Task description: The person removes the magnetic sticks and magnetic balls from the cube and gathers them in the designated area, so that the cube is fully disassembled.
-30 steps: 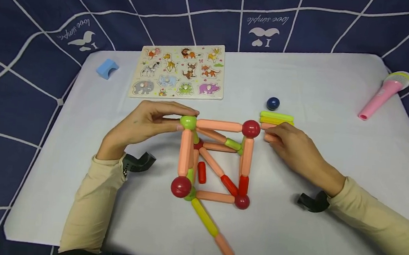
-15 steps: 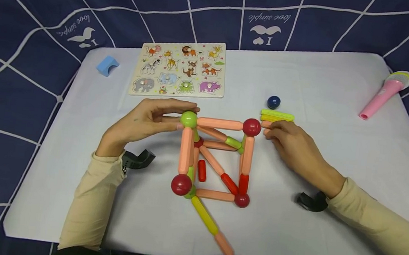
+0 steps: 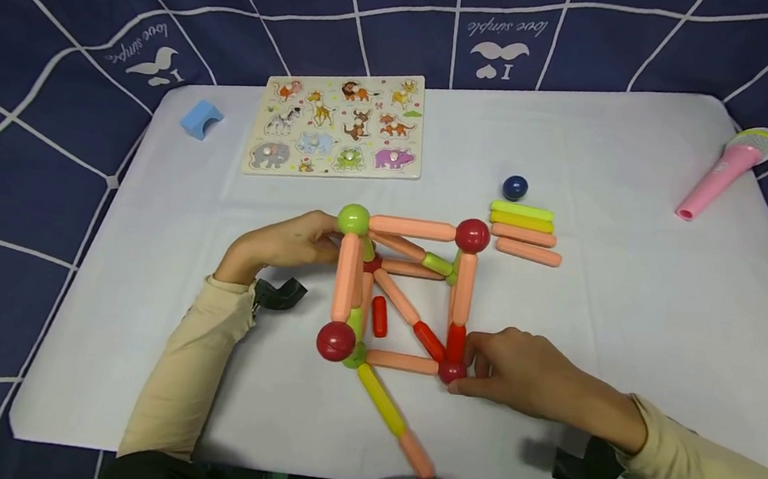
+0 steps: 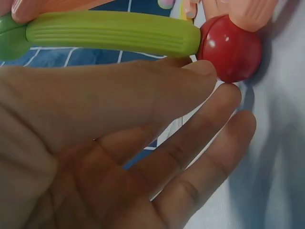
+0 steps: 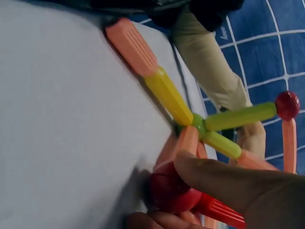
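Right hand (image 3: 517, 372) grip pinching red ball (image 3: 451, 372), left hand (image 3: 289, 242) fingers straight, fingertips hidden behind frame (image 3: 412, 231)

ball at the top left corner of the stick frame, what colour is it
Light green. The ball shows best in the head view, just above the left hand.

right hand fingers (image 5: 224, 183) pinching a red ball (image 5: 174, 193) on the pale tabletop (image 5: 62, 124), orange-yellow rod (image 5: 150, 71) meeting a green ball (image 5: 198, 125), beige sleeve (image 5: 209, 59) behind
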Demonstrator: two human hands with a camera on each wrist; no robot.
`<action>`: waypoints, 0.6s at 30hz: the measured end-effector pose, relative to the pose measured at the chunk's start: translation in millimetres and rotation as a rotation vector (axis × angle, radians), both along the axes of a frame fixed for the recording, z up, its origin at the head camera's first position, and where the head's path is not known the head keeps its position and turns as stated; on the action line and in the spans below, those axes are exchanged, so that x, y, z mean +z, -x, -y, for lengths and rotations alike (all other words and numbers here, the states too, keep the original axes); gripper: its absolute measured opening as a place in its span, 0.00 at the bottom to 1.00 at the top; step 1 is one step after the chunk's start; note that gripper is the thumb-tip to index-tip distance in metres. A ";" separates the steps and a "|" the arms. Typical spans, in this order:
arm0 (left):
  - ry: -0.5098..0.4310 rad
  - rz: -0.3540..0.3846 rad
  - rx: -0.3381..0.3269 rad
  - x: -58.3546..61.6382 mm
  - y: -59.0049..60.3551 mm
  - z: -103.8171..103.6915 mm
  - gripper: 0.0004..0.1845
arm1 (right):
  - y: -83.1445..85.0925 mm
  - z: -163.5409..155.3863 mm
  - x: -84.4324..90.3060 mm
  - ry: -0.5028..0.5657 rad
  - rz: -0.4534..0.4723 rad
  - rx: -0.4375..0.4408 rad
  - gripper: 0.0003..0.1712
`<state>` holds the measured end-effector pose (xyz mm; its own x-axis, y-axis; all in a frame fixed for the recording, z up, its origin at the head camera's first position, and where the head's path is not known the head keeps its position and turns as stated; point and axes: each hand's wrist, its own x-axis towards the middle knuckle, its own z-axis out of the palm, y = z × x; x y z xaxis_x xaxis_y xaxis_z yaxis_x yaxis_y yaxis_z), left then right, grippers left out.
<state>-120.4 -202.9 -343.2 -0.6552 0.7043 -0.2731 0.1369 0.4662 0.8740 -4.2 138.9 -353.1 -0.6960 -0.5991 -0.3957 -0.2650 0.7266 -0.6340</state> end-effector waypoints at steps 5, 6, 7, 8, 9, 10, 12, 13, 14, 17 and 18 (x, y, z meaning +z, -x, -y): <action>0.016 -0.015 0.020 0.2 0.0 1.9 0.16 | 11.2 -2.9 2.9 -0.037 -0.054 -0.013 0.19; 0.021 -0.016 0.024 0.7 -0.3 2.9 0.16 | 14.7 -3.6 4.4 -0.047 -0.063 -0.019 0.19; 0.027 -0.018 0.029 1.1 -0.5 4.1 0.15 | 18.5 -4.7 5.7 -0.056 -0.074 -0.025 0.18; 0.038 -0.022 0.038 1.5 -1.1 5.6 0.15 | 22.5 -5.8 7.0 -0.065 -0.082 -0.029 0.18; 0.046 -0.021 0.047 1.9 -2.0 6.9 0.14 | 26.9 -6.8 8.3 -0.073 -0.089 -0.034 0.17; 0.054 -0.022 0.057 2.4 -3.3 8.3 0.14 | 31.2 -7.8 9.4 -0.080 -0.095 -0.040 0.17; 0.068 -0.025 0.074 2.9 -6.7 11.2 0.14 | 40.0 -9.6 11.2 -0.099 -0.093 -0.054 0.16; 0.071 -0.026 0.081 3.2 -8.8 12.5 0.13 | 44.3 -10.2 12.1 -0.106 -0.092 -0.060 0.16; 0.073 -0.027 0.087 3.4 -11.3 13.5 0.13 | 48.3 -10.4 13.0 -0.110 -0.089 -0.067 0.17; 0.073 -0.036 0.101 3.3 -20.3 17.0 0.13 | 59.3 -9.8 14.6 -0.097 -0.107 -0.078 0.17; 0.074 -0.036 0.109 3.0 -23.9 18.5 0.14 | 62.6 -8.9 15.1 -0.087 -0.122 -0.079 0.17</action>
<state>-96.5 -221.4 -340.2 -0.7368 0.6074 -0.2970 0.1124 0.5432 0.8320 -66.8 147.8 -337.9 -0.7858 -0.5075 -0.3536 -0.2758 0.7992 -0.5341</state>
